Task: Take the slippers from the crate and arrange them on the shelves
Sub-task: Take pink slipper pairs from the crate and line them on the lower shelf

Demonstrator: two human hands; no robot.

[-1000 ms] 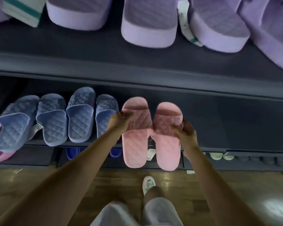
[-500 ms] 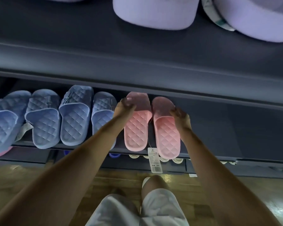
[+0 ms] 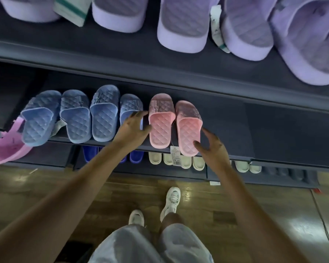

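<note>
Left hand (image 3: 135, 128) and right hand (image 3: 212, 148), fingers spread, hold nothing; the pink slippers (image 3: 160, 128) seem to overhang the shelf (image 3: 254, 130), so a nudge could topple them.

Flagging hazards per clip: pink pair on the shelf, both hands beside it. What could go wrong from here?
1. The pink pair has its heels at the front edge of the shelf; the right hand, close against one heel, could drag it off.
2. The tag hangs between the pair, below the edge, and could snag a hand.
3. The left hand lies between the pair and a blue slipper; it might knock either askew.
</note>
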